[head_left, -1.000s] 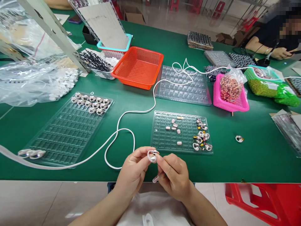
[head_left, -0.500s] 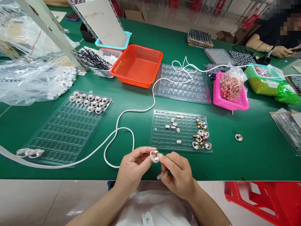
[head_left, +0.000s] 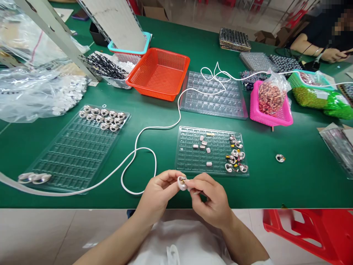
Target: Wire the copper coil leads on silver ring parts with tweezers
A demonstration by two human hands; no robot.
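My left hand [head_left: 158, 193] pinches a pearly white ring-shaped earbud shell [head_left: 182, 184] between thumb and fingertips, above the table's front edge. Dark and yellow bits show inside its opening. My right hand [head_left: 211, 197] is closed, its fingertips pressed together against the shell's right side; what they hold is hidden. Just beyond my hands lies a clear compartment tray [head_left: 190, 162]. It carries several small pale pink caps [head_left: 209, 164] and, along its right side, several similar shells [head_left: 234, 153] with yellow and black bits. One more shell [head_left: 280, 158] lies on the table at right.
At left, a long clear tray [head_left: 74, 154] bears silvery shells. A white cable [head_left: 154, 127] loops across the green table. Behind stand an orange basket [head_left: 157, 92], another clear tray [head_left: 190, 99] and a pink basket [head_left: 256, 114]. A co-worker's hand [head_left: 332, 55] shows at far right.
My right thumb has risen to the fingertips by the shell, closing the lower gap. My left hand keeps its pinch. The whole view has shifted slightly.
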